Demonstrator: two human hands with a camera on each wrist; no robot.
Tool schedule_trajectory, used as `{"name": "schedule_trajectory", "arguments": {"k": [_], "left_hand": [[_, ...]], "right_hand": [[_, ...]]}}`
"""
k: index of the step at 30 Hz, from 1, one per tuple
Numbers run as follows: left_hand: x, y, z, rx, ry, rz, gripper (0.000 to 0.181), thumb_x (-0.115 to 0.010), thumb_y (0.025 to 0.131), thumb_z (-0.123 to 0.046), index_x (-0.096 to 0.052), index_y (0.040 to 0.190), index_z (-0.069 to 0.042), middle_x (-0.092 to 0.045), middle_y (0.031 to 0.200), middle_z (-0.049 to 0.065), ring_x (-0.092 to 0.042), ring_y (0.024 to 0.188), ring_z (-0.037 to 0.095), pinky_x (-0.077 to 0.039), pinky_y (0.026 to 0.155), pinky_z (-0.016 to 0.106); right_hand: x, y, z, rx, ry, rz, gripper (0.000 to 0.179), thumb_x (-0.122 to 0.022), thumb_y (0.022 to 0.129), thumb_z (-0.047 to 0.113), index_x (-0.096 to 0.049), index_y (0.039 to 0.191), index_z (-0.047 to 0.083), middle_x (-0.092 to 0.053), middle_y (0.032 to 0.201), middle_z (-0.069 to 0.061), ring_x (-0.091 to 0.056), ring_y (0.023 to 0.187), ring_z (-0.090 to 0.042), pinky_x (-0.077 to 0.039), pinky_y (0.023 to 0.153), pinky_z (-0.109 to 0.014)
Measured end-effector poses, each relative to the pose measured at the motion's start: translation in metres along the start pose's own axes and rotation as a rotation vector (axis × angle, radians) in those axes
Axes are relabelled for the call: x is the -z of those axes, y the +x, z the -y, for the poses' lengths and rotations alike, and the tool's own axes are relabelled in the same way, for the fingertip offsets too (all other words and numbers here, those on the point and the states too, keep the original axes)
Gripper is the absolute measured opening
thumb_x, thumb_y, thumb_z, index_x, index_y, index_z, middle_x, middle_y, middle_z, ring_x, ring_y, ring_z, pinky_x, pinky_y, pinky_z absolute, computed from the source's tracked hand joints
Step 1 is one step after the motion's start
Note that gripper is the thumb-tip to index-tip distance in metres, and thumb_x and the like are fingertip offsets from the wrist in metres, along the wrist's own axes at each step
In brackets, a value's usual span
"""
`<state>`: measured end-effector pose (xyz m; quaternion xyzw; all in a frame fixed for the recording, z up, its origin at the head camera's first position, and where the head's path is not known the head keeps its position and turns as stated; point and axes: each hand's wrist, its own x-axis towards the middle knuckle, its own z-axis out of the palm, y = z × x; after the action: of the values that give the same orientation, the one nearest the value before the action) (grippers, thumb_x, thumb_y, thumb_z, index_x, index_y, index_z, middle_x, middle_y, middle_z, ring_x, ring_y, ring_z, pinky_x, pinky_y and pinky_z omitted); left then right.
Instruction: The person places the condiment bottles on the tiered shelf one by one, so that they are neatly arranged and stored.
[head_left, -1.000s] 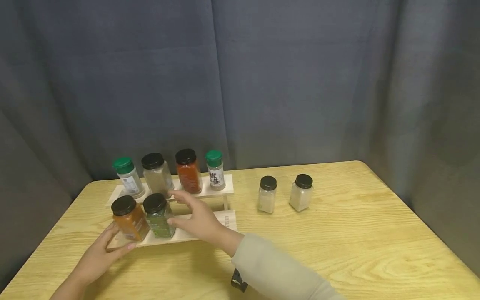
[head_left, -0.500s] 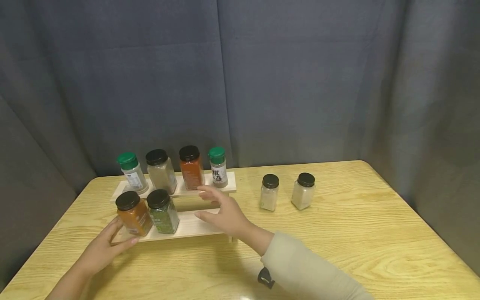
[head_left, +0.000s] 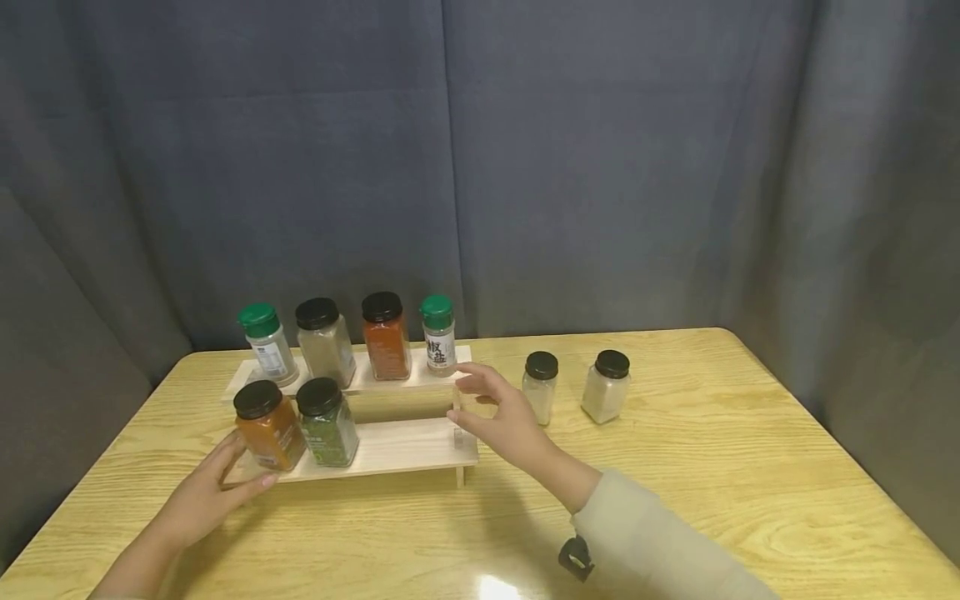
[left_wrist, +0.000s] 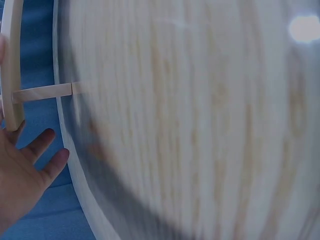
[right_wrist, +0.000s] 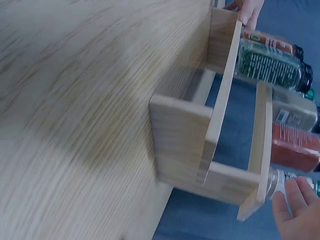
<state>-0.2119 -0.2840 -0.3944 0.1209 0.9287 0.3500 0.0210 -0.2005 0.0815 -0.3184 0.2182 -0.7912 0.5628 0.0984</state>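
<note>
My left hand (head_left: 197, 502) grips the left end of a two-tier wooden spice rack (head_left: 408, 446), its thumb along the lower shelf's front edge. Beside those fingers stands a jar of orange spice (head_left: 270, 432), with a jar of green herbs (head_left: 328, 433) to its right, both black-lidded and upright on the lower shelf. Off the rack's right end hovers my right hand (head_left: 513, 423), holding nothing, fingers loosely bent and thumb apart. In the right wrist view, that hand (right_wrist: 302, 212) appears in front of a green-capped shaker (right_wrist: 274, 181).
The upper shelf carries a green-capped shaker (head_left: 270, 354), a grey-brown spice jar (head_left: 327, 350), a red spice jar (head_left: 387, 346) and another labelled shaker (head_left: 439, 342). Two pale black-lidded jars (head_left: 540, 392) (head_left: 604, 393) stand right on the wooden table (head_left: 712, 467). A dark curtain (head_left: 570, 167) hangs behind.
My right hand has moved right, from beside the green herb jar to the rack's right end. The left hand stays at the left end, and the jars keep their places.
</note>
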Motion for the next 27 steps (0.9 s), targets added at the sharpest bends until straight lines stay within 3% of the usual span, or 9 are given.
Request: {"name": "schedule_trajectory", "arguments": {"k": [9,17,27], "left_hand": [[-0.001,0.0,-0.001,-0.022,-0.009,-0.013,0.079,-0.053,0.084,-0.039,-0.008,0.138,-0.004,-0.005,0.14,0.025,-0.014,0.118,0.052,-0.021,0.082,0.067],[-0.001,-0.001,-0.003,-0.019,-0.015,-0.015,0.079,-0.053,0.083,-0.04,-0.009,0.138,-0.004,-0.005,0.14,0.025,-0.013,0.118,0.052,-0.021,0.083,0.067],[-0.001,0.0,-0.001,-0.02,-0.026,-0.016,0.079,-0.054,0.083,-0.039,-0.009,0.138,-0.004,-0.005,0.14,0.025,-0.012,0.119,0.052,-0.021,0.083,0.067]], "right_hand": [[0.031,-0.005,-0.035,0.0,-0.093,-0.061,0.048,-0.063,0.079,0.012,-0.043,0.123,0.008,-0.054,0.111,-0.011,-0.049,0.104,-0.023,-0.039,0.087,-0.038],[0.067,-0.014,-0.051,-0.03,-0.098,-0.107,0.05,-0.062,0.08,0.008,-0.039,0.125,0.004,-0.051,0.112,-0.018,-0.046,0.106,-0.028,-0.035,0.089,-0.044],[0.102,-0.031,-0.069,-0.095,-0.22,-0.176,0.052,-0.062,0.081,0.015,-0.037,0.125,0.004,-0.049,0.115,-0.018,-0.044,0.106,-0.029,-0.036,0.089,-0.043]]}}
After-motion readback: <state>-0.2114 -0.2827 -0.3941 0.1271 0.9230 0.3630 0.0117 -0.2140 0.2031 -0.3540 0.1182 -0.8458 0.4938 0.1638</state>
